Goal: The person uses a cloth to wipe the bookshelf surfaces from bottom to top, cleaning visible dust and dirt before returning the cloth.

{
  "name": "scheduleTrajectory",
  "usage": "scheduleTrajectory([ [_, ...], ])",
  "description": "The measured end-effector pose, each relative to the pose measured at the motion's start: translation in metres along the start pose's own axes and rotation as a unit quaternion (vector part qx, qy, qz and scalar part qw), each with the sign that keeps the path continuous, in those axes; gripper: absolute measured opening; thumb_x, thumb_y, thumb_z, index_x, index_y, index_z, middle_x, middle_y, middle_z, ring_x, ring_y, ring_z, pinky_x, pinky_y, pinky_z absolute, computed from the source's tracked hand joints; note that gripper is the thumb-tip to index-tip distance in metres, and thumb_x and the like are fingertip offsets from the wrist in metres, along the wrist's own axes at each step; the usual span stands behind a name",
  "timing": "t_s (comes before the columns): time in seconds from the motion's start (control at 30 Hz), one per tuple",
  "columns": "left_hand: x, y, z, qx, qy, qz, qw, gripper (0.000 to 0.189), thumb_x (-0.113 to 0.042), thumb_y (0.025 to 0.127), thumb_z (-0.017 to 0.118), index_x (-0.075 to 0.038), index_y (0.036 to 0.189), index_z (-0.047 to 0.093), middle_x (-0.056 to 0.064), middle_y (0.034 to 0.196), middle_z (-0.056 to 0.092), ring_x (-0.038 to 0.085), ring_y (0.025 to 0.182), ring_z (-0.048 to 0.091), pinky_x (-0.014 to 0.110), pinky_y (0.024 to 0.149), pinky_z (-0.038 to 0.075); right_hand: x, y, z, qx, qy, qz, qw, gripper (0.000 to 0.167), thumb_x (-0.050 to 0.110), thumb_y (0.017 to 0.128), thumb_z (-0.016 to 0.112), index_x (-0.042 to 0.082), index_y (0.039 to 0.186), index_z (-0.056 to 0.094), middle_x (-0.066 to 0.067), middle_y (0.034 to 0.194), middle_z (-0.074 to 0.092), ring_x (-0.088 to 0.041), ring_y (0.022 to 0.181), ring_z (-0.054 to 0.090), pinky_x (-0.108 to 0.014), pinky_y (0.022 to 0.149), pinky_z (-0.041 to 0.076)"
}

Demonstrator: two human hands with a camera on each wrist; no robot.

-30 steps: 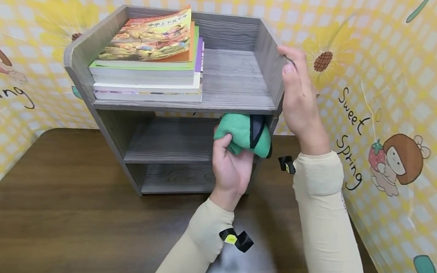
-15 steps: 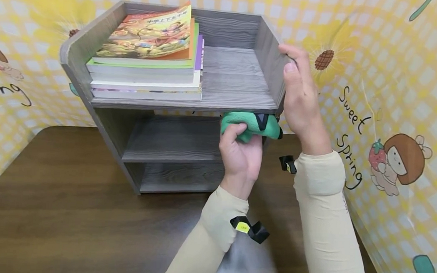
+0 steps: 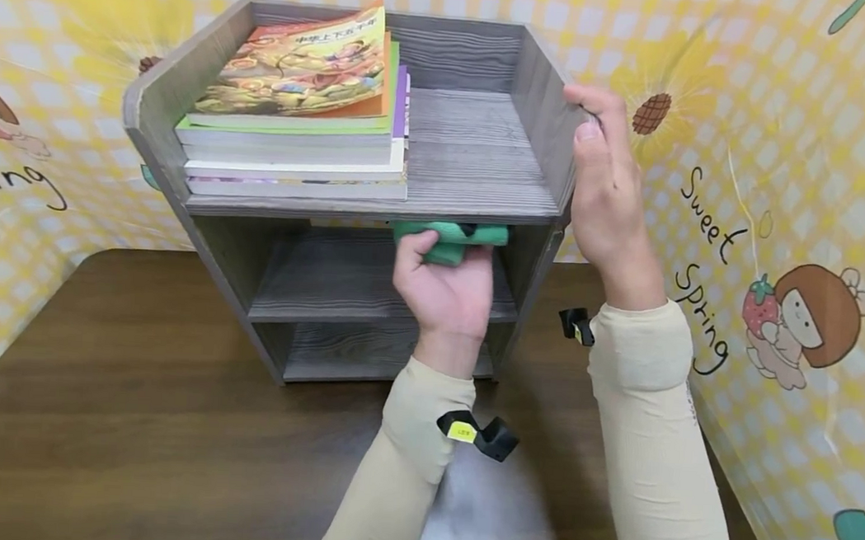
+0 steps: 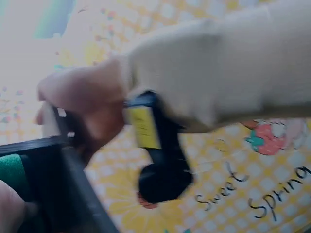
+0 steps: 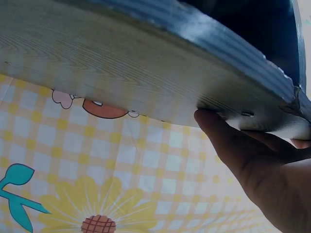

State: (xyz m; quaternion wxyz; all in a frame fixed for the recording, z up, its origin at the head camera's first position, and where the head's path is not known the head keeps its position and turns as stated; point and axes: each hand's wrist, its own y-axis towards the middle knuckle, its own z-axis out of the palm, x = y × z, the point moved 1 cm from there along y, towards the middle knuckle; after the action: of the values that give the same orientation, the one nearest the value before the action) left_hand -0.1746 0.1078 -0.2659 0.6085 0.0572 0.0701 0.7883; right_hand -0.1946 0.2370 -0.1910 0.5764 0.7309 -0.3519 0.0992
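Note:
A grey wood-grain shelf unit (image 3: 477, 153) stands in front of me. My left hand (image 3: 442, 287) reaches in just below its top board, palm up, and holds a folded green cloth (image 3: 444, 250) with black trim. The thumb lies over the cloth; the other fingers are hidden beneath it. In the left wrist view, part of the green cloth (image 4: 12, 170) shows against the dark inside of the unit. At the upper right, my right hand (image 3: 611, 198) grips the side panel's top edge. The right wrist view has that right hand (image 5: 262, 170) against the panel's outer face (image 5: 146, 73).
A stack of books (image 3: 292, 129) lies on the left of the top board. Below are a middle shelf (image 3: 327, 284) and a bottom shelf (image 3: 353, 352). The unit stands on a brown wood-grain surface (image 3: 133, 417), with a yellow checked wall covering (image 3: 801, 202) behind and beside it.
My left hand moved right and up with the green cloth, then back left along the underside of the top board. The right hand stays on the side panel.

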Motion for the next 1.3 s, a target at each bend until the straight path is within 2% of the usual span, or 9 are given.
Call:
scheduleTrajectory([
  [0.2,0.028,-0.013,0.003,0.040,0.017,-0.029,0.9986,0.021,-0.001,0.078,0.032,-0.010,0.095,0.041,0.004,0.095,0.046,0.020,0.092,0.046,0.036,0.091,0.039,-0.003,-0.003,-0.006,0.009,0.027,-0.022,0.9994,0.042,0.016,0.104,0.029,-0.004,0.137,0.048,-0.011,0.138,0.048,-0.022,0.118,0.048,-0.030,0.101,0.035],
  [0.4,0.035,-0.005,0.010,0.025,-0.017,-0.031,0.9991,0.019,-0.002,0.072,0.031,-0.011,0.087,0.041,0.002,0.094,0.043,0.018,0.089,0.042,0.034,0.089,0.036,-0.005,-0.004,-0.011,0.007,0.017,-0.028,0.9995,0.044,0.016,0.104,0.028,-0.004,0.137,0.048,-0.008,0.138,0.047,-0.020,0.118,0.046,-0.030,0.101,0.034],
  [0.53,0.032,0.008,0.011,0.009,-0.046,-0.031,0.9984,0.027,-0.003,0.070,0.034,-0.010,0.093,0.046,0.002,0.096,0.048,0.019,0.090,0.045,0.036,0.090,0.038,-0.006,-0.003,-0.009,0.006,0.014,-0.029,0.9995,0.044,0.016,0.104,0.029,-0.005,0.137,0.048,-0.007,0.139,0.047,-0.018,0.120,0.045,-0.030,0.103,0.032],
  [0.63,0.031,0.012,0.010,0.008,-0.056,-0.044,0.9974,0.027,-0.003,0.069,0.036,-0.010,0.093,0.047,0.002,0.096,0.049,0.019,0.091,0.047,0.037,0.092,0.038,-0.007,-0.003,-0.006,0.003,0.014,-0.029,0.9995,0.044,0.016,0.104,0.029,-0.005,0.136,0.049,-0.008,0.139,0.047,-0.017,0.123,0.044,-0.030,0.105,0.031],
  [0.73,0.026,0.003,0.008,0.022,-0.049,-0.059,0.9968,0.023,-0.005,0.070,0.037,-0.011,0.090,0.044,0.003,0.097,0.047,0.019,0.091,0.044,0.037,0.092,0.037,-0.007,-0.003,-0.006,0.005,0.012,-0.032,0.9994,0.044,0.016,0.103,0.029,-0.007,0.136,0.047,-0.010,0.139,0.046,-0.017,0.124,0.044,-0.030,0.106,0.031],
  [0.87,0.016,-0.018,0.009,0.045,-0.034,-0.080,0.9952,0.014,-0.006,0.074,0.035,-0.013,0.085,0.040,0.002,0.102,0.045,0.020,0.096,0.043,0.039,0.093,0.035,-0.005,-0.004,-0.007,0.002,0.005,-0.033,0.9994,0.044,0.017,0.104,0.029,-0.005,0.137,0.048,-0.010,0.140,0.047,-0.016,0.125,0.044,-0.030,0.106,0.030],
  [0.97,0.011,-0.024,0.010,0.053,-0.032,-0.088,0.9942,0.011,-0.006,0.076,0.035,-0.014,0.081,0.040,0.002,0.102,0.045,0.020,0.098,0.044,0.039,0.094,0.035,-0.002,-0.004,-0.008,-0.003,0.000,-0.030,0.9995,0.044,0.017,0.104,0.029,-0.002,0.138,0.049,-0.008,0.141,0.047,-0.016,0.125,0.044,-0.030,0.106,0.030],
  [1.2,-0.003,-0.003,0.009,0.028,-0.045,-0.088,0.9947,0.021,-0.007,0.074,0.038,-0.008,0.093,0.045,0.004,0.102,0.047,0.021,0.093,0.044,0.037,0.090,0.035,0.002,-0.003,-0.001,-0.008,0.024,-0.036,0.9990,0.043,0.015,0.103,0.030,-0.006,0.135,0.051,-0.008,0.137,0.049,-0.017,0.124,0.044,-0.030,0.106,0.030],
  [1.3,-0.015,-0.006,0.008,0.024,-0.043,-0.070,0.9963,0.016,-0.006,0.075,0.038,-0.008,0.090,0.045,0.006,0.100,0.047,0.022,0.092,0.044,0.038,0.089,0.036,0.003,-0.002,0.001,-0.002,0.021,-0.039,0.9990,0.043,0.014,0.103,0.029,-0.006,0.135,0.050,-0.009,0.137,0.048,-0.018,0.123,0.044,-0.030,0.105,0.030],
])
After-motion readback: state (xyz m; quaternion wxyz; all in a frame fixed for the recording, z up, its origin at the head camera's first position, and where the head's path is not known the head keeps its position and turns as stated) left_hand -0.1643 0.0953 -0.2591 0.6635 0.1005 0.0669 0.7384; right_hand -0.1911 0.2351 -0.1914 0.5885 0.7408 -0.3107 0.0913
